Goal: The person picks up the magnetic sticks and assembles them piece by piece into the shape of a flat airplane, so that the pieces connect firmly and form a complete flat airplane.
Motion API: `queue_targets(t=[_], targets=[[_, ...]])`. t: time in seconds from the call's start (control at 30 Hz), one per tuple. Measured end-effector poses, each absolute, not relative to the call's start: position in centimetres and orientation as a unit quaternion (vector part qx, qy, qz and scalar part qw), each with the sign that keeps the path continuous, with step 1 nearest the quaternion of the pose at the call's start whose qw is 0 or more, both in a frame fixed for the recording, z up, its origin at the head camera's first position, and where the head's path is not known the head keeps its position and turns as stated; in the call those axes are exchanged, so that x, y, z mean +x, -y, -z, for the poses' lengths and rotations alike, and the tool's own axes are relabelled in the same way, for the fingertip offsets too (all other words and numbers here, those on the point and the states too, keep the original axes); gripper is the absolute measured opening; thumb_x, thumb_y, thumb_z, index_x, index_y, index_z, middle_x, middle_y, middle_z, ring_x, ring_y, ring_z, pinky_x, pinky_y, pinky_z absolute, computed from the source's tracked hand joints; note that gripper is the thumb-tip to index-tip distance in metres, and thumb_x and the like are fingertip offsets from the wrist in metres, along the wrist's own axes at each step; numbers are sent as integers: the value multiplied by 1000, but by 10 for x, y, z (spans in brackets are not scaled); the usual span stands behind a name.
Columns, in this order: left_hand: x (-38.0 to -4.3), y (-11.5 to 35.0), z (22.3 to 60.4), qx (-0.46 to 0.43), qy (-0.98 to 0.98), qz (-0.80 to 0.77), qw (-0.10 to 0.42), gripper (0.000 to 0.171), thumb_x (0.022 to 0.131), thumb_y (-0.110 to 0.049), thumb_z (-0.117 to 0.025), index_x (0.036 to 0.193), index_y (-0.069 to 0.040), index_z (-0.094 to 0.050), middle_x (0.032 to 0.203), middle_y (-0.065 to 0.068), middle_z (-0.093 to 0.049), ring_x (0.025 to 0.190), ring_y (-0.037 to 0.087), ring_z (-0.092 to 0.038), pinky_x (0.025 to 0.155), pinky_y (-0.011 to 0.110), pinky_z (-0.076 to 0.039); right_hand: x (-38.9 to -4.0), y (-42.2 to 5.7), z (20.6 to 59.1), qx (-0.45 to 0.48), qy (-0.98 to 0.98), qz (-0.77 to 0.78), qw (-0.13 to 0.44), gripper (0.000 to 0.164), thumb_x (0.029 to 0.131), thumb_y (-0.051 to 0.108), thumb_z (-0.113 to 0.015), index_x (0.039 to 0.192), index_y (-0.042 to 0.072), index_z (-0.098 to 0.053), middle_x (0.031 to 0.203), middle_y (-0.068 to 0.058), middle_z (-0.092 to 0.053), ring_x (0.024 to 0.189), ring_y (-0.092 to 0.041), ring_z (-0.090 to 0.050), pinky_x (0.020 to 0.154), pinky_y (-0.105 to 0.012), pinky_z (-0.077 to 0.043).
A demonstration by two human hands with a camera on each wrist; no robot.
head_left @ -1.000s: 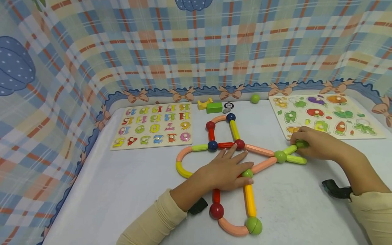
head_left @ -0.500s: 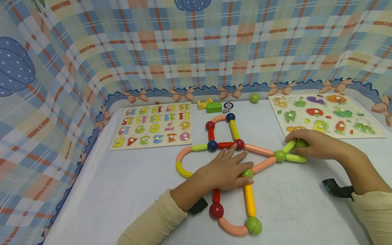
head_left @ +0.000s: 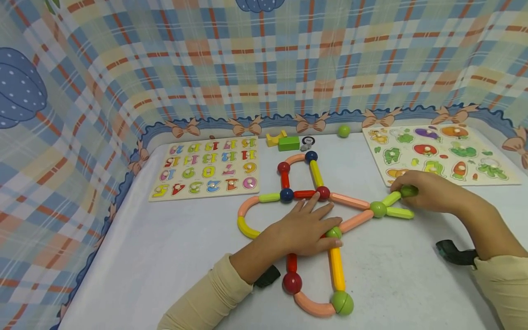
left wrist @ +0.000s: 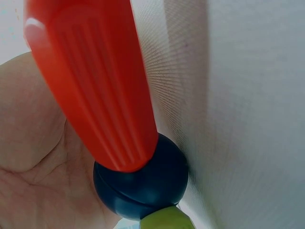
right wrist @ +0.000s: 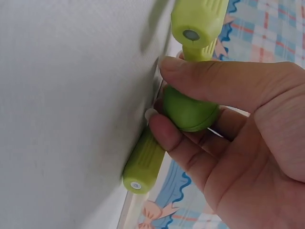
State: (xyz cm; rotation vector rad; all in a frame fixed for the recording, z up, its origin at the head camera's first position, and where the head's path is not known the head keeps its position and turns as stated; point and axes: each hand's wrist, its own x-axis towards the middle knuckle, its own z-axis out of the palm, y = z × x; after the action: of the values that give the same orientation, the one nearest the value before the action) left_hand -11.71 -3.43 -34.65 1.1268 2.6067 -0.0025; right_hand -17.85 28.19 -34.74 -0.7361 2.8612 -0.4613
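Observation:
A linked figure of coloured magnetic rods and balls lies on the white cloth. My left hand rests across its middle, fingers spread, hiding some pieces. Close under that palm, the left wrist view has a red rod meeting a dark blue ball. At the figure's right end, two short light green rods fan out from a green ball. My right hand pinches another green ball at the far rod's tip. Below those fingers juts a light green rod with a bare magnet end.
A number puzzle board lies at back left, a vegetable puzzle board at back right. Between them are a green block, a yellow piece, a round black-and-white token and a loose green ball. Plaid cloth rises behind.
The right fingers shift slightly left and then back right with the green ball, and the far green rod swivels a little with them. The left hand stays in place.

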Motion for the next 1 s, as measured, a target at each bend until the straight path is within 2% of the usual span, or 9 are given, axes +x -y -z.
queue_targets(t=[0.27, 0.5, 0.67, 0.83, 1.0], targets=[[-119, 33, 348, 391, -908, -3, 153, 60, 87, -64, -27, 140, -37, -28, 149, -4, -13, 135, 26, 9, 106, 47, -7, -179, -280, 346, -253, -950, 164, 78, 33, 70, -3, -71, 96, 17, -67, 103, -6, -58, 93, -25, -54, 79, -47, -44], [-120, 32, 349, 390, -907, -5, 158, 60, 87, -64, -27, 140, -38, -28, 149, -5, -12, 135, 25, 10, 106, 47, -7, -179, -284, 344, -257, -946, 174, 97, 36, 71, -4, -69, 99, 20, -66, 105, -3, -57, 92, -21, -52, 77, -42, -45], [-121, 30, 351, 391, -906, -10, 160, 60, 86, -65, -27, 140, -40, -27, 149, -7, -11, 135, 24, 12, 106, 47, -7, -183, -290, 326, -249, -943, 187, 120, 38, 75, -8, -63, 106, 15, -62, 111, -7, -55, 98, -25, -51, 72, -40, -49], [-120, 31, 351, 387, -907, -8, 163, 60, 85, -66, -26, 140, -40, -26, 149, -7, -11, 135, 24, 12, 106, 47, -6, -216, -277, 301, -267, -943, 162, 117, 29, 81, 2, -63, 109, 8, -60, 112, -12, -56, 98, -31, -54, 73, -43, -49], [-120, 33, 351, 386, -908, -7, 163, 61, 85, -66, -26, 140, -40, -26, 149, -6, -11, 135, 24, 12, 106, 47, -5, -274, -252, 296, -258, -938, 178, 146, 38, 85, 6, -60, 122, 1, -49, 120, -23, -47, 97, -36, -55, 73, -44, -48]])
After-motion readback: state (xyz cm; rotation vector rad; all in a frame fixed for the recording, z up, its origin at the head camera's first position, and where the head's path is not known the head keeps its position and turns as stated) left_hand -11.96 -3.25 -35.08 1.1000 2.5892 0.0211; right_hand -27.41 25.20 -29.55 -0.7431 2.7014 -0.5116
